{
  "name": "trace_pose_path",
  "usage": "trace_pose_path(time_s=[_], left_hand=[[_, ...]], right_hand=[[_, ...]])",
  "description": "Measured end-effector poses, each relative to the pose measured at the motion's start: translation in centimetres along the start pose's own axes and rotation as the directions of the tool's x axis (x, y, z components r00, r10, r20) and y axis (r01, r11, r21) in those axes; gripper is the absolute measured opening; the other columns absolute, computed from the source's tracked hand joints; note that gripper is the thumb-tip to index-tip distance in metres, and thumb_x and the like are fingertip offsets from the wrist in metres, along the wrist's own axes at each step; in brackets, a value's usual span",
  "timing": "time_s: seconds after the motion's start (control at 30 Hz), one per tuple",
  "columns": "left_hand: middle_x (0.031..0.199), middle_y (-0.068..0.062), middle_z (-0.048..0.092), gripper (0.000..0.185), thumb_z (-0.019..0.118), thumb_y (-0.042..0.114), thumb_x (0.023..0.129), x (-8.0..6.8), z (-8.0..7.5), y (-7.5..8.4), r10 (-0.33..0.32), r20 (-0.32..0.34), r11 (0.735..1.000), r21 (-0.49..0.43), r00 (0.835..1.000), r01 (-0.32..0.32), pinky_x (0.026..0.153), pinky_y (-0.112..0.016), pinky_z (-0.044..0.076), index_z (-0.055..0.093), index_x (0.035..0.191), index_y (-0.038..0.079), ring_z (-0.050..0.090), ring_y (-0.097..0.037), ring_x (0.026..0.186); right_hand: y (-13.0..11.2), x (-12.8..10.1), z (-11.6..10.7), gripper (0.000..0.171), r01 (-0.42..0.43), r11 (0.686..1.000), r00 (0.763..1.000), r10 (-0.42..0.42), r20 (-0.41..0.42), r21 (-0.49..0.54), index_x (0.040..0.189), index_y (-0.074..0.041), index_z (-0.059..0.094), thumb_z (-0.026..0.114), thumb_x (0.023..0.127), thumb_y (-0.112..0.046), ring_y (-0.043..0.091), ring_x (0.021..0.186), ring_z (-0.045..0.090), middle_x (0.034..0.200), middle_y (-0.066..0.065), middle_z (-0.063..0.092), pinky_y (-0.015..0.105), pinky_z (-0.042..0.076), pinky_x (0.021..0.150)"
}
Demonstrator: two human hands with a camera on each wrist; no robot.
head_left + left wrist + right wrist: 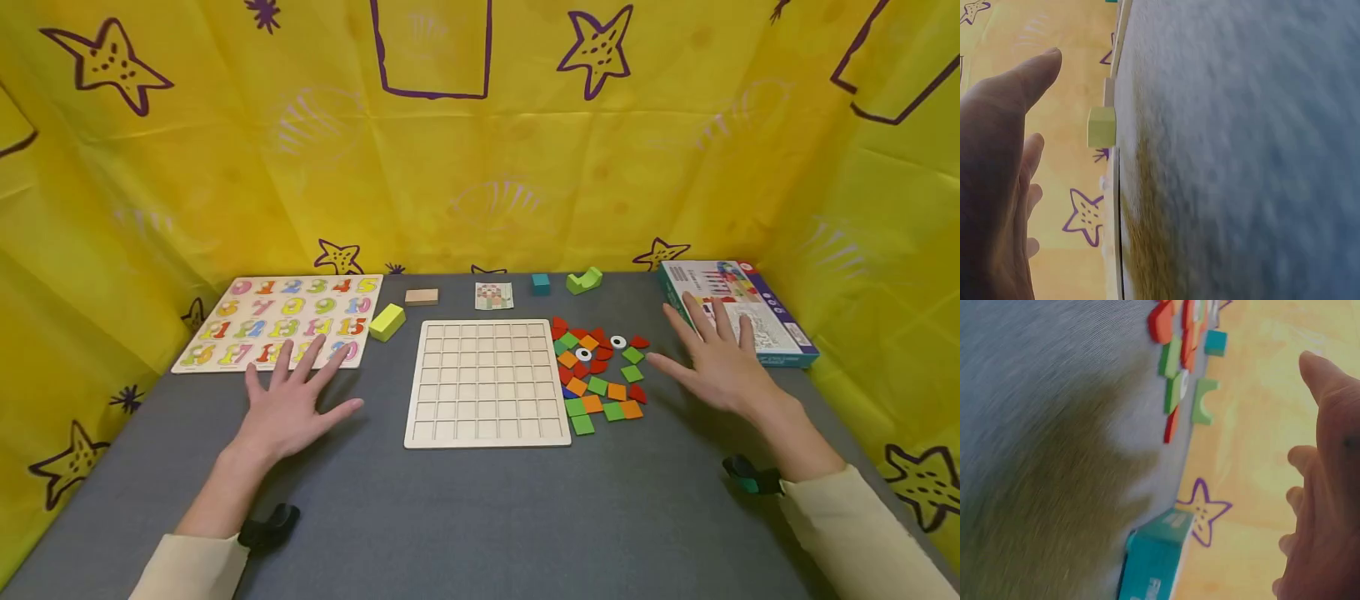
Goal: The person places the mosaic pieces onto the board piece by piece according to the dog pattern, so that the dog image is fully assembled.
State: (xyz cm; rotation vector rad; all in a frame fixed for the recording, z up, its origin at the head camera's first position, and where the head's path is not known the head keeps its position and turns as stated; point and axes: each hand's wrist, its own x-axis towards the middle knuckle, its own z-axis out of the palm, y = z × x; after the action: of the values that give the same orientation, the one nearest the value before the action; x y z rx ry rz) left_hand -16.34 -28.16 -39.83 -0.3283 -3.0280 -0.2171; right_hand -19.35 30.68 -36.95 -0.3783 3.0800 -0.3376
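My left hand [288,412] is spread above the table with nothing in it, its fingertips overlapping the near edge of a wooden number puzzle board [281,321] in the head view. On the other side my right hand [723,367], fingers also spread and holding nothing, hovers between a pile of coloured tiles [597,386] and a puzzle box [750,308]. The tiles are red, green and orange, with two round eye pieces. A square wooden grid board [487,383], its cells bare, lies in the middle, touching the tile pile's left side.
Along the back lie a yellow-green block [387,322], a plain wooden block [422,297], a small picture card [493,296], a teal cube [541,284] and a green curved block [584,281]. Yellow patterned cloth [480,167] walls in the grey table [480,517] on the back and sides.
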Motion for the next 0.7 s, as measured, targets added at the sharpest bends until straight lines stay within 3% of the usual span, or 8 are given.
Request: trace_pose_path(time_s=[0.33, 0.5, 0.7], left_hand=[[0.166, -0.013, 0.016, 0.09, 0.053, 0.074, 0.09, 1.7, 0.8, 1.9, 0.036, -0.052, 0.996, -0.082, 0.998, -0.04, 0.102, -0.081, 0.002, 0.024, 0.163, 0.029, 0.007, -0.047, 0.149], [0.165, -0.014, 0.02, 0.091, 0.058, 0.072, 0.089, 2.9, 1.4, 2.8, 0.105, -0.081, 0.986, -0.122, 0.991, -0.114, 0.106, -0.077, 0.008, 0.028, 0.162, 0.027, 0.014, -0.044, 0.148], [0.164, -0.014, 0.021, 0.09, 0.062, 0.067, 0.089, 3.6, 2.7, 3.6, 0.203, -0.082, 0.958, -0.191, 0.976, -0.216, 0.111, -0.069, 0.013, 0.026, 0.162, 0.028, 0.017, -0.044, 0.147]], right_hand=[[-2.5, 2.8, 0.8, 0.091, 0.041, 0.998, 0.998, -0.038, -0.041, 0.056, 0.163, -0.013, 0.017, 0.051, 0.097, -0.064, 0.05, 0.148, -0.01, 0.168, 0.018, -0.002, 0.074, -0.011, 0.107], [-3.6, 4.4, 1.1, 0.089, 0.066, 0.995, 0.997, -0.063, -0.044, 0.069, 0.162, -0.012, 0.02, 0.055, 0.097, -0.062, 0.05, 0.149, -0.003, 0.167, 0.019, 0.003, 0.073, -0.007, 0.109], [-4.6, 6.3, 1.9, 0.084, 0.107, 0.989, 0.994, -0.103, -0.041, 0.099, 0.16, -0.008, 0.027, 0.065, 0.096, -0.047, 0.048, 0.149, 0.006, 0.165, 0.022, 0.012, 0.071, -0.004, 0.111]])
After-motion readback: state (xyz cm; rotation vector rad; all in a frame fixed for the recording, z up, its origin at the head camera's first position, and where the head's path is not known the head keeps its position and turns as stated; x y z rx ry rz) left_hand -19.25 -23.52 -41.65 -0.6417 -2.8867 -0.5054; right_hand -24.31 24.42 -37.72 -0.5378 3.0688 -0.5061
